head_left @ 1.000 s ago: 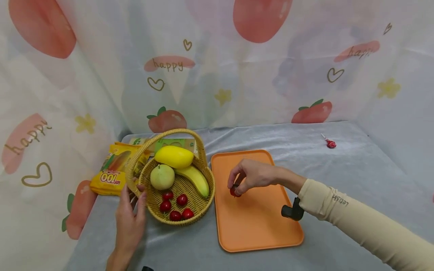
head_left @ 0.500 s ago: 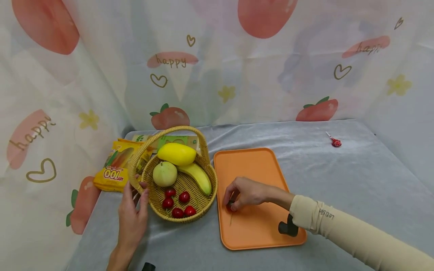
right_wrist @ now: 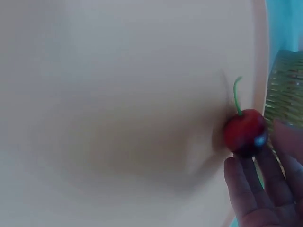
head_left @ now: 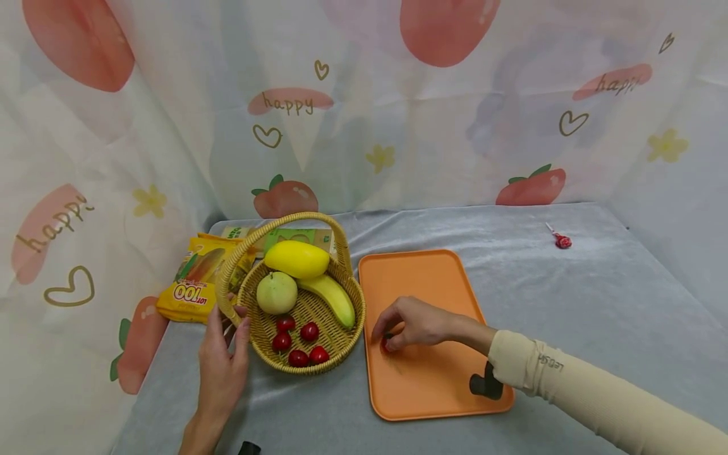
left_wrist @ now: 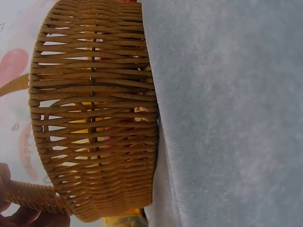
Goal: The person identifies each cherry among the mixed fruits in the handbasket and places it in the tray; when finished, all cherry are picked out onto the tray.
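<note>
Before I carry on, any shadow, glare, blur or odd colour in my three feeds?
Head view: mostly crisp, with a pale sheen on the gray cloth around the lollipop. Left wrist: turned sideways, the basket readable, near cloth soft. Right wrist: hazy with a bluish cast; the tray, orange in the head view, looks washed-out gray, with a soft shadow spreading beside the cherry.

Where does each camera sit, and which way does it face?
On the head: faces forward and down at the basket and orange tray; left hand, right hand and right sleeve show.
On the left wrist: faces the basket's side; part of the left hand shows.
On the right wrist: faces the tray and a cherry; part of the right hand shows.
Shared: the head and right wrist views both show that cherry.
</note>
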Tool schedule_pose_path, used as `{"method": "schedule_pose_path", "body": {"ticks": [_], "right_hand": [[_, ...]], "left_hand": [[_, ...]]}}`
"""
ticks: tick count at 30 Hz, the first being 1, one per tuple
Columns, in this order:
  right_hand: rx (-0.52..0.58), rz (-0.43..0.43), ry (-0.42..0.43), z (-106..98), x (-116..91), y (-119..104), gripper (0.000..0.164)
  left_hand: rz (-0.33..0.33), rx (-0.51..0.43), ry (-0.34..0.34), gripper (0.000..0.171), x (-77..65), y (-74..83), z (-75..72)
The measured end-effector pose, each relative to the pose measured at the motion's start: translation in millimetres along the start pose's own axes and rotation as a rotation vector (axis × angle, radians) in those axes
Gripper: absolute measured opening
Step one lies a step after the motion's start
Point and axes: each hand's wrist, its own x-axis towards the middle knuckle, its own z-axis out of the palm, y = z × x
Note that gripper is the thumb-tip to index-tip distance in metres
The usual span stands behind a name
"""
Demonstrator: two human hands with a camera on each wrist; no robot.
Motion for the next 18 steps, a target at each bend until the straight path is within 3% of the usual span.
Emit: {"method": "schedule_pose_path", "body": {"ticks": [8, 14, 18], "right_hand": [[-0.082, -0.003, 0.029, -24, -5, -9, 0.022], [-0.161, -0.013, 0.022, -55, 2, -44, 0.018], [-0.197, -0.057, -0.019, -63, 17, -68, 0.018]], "left_hand": [[-0.017, 0.015, -0.011, 0.044, 0.4, 0.8, -1.3], [-0.01, 0.012, -0.011, 0.046, 1.2, -0.4, -1.3], [-0.009, 0.016, -0.013, 0.046, 1.0, -1.2, -0.7]]}}
